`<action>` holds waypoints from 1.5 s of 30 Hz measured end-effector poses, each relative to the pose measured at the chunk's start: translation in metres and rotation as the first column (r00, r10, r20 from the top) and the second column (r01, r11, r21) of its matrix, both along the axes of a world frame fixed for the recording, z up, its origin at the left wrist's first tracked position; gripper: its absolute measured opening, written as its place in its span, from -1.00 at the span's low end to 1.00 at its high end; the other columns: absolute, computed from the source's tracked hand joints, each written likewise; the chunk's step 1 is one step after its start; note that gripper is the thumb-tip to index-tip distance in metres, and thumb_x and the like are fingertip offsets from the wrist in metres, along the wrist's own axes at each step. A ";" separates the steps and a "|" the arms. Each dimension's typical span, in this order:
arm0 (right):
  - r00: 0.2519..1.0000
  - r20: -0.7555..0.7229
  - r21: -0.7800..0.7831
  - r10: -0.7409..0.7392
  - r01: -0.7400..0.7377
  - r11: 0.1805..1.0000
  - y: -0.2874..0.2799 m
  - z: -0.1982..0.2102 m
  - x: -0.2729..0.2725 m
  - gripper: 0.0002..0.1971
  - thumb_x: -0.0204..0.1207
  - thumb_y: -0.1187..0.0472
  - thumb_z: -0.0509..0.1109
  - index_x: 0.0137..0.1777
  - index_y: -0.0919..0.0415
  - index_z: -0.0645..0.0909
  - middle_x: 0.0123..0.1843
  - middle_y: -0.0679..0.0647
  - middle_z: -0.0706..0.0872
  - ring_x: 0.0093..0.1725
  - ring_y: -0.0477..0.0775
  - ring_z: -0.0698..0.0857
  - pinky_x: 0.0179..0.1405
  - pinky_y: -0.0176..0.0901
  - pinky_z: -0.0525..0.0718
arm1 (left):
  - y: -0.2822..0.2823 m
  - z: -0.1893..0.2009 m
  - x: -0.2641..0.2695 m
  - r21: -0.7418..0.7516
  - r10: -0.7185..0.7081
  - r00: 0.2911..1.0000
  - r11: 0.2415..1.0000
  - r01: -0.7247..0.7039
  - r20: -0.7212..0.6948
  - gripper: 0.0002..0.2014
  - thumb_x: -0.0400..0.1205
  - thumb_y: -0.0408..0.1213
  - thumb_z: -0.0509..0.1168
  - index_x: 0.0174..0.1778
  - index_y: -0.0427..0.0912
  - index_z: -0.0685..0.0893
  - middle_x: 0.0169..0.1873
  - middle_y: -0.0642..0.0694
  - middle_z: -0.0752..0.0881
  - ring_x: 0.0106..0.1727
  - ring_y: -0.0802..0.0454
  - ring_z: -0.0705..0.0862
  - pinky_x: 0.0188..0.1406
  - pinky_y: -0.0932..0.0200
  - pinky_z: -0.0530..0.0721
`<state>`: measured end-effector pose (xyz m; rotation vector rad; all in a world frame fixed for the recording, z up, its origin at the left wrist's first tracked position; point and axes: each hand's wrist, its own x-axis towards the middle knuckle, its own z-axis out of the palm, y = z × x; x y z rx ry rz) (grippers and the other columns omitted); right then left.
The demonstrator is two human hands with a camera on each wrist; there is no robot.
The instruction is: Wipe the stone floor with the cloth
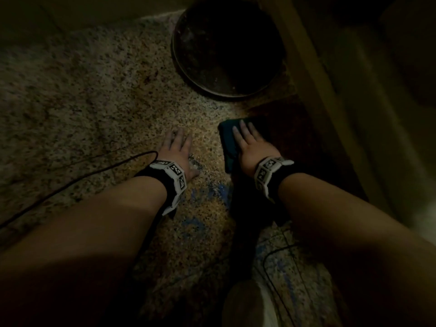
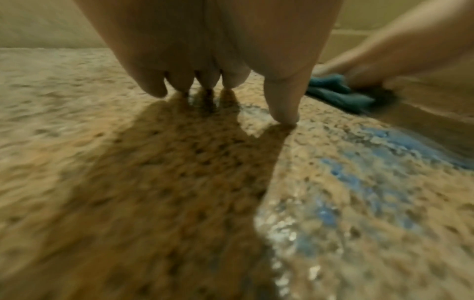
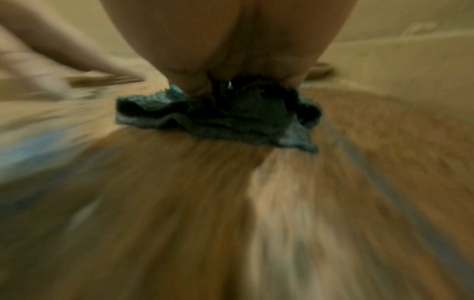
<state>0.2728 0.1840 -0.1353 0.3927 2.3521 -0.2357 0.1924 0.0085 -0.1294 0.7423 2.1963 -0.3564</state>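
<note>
- The wiping is judged to be under way: the cloth (image 1: 230,140) is pressed flat on the stone floor (image 1: 94,102) under the right hand (image 1: 252,147), at the edge of a darker brown patch (image 1: 283,128) beside the wooden frame (image 1: 313,74).
- A wet, glossy area with blue smears (image 2: 359,172) is seen between the 2 forearms, nearer the person than the cloth; this part is judged not yet wiped clean.
- The speckled floor further left looks dry and dull; whether it has been wiped cannot be told from these views.
- The right hand is laid over the cloth with its fingers (image 1: 243,131) stretched forward in the head view; in the right wrist view the cloth (image 3: 231,117) is bunched under the palm, and whether any finger is curled into it cannot be told through the blur.
- The left hand (image 1: 177,149) is spread wide and empty, fingertips (image 2: 284,117) planted on the bare floor as a prop, just beside the cloth but apart from it.
- Counted: 1 cloth, teal; 2 hands, each with 1 marker wristband (image 1: 172,175); 1 dark round pan (image 1: 226,48) set on the floor ahead of the cloth; at least 1 black cable (image 1: 77,178) is trailed from the left wrist.
</note>
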 end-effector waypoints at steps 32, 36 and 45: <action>0.950 -0.043 0.068 -0.309 0.311 0.948 0.069 -0.013 -0.031 -0.31 0.74 -0.06 -0.02 0.68 0.18 -0.31 0.69 0.18 -0.33 0.67 0.24 -0.26 0.59 0.18 -0.25 | 0.055 -0.017 -0.006 0.013 -0.117 0.992 0.993 0.117 -0.051 -0.05 0.61 0.27 0.15 0.65 -0.04 -0.34 0.64 -0.10 -0.36 0.65 -0.21 -0.27 0.61 -0.16 0.00; 0.961 -0.030 0.095 -0.274 0.276 0.956 0.066 -0.010 -0.020 -0.34 0.76 0.03 -0.04 0.68 0.23 -0.31 0.69 0.21 -0.31 0.67 0.24 -0.24 0.60 0.14 -0.22 | 0.057 -0.020 -0.006 0.017 -0.085 0.996 0.996 0.085 -0.030 -0.03 0.59 0.26 0.19 0.64 -0.01 -0.36 0.63 -0.09 -0.36 0.65 -0.21 -0.28 0.61 -0.22 0.01; 0.950 -0.008 0.026 -0.314 0.314 0.949 0.060 -0.003 0.028 -0.24 0.68 -0.22 -0.03 0.68 0.13 -0.31 0.69 0.10 -0.38 0.66 0.13 -0.33 0.61 0.04 -0.25 | 0.057 -0.018 -0.005 0.008 -0.093 0.995 0.996 0.093 -0.047 -0.03 0.60 0.26 0.17 0.64 -0.02 -0.37 0.63 -0.11 -0.37 0.65 -0.20 -0.29 0.62 -0.18 -0.03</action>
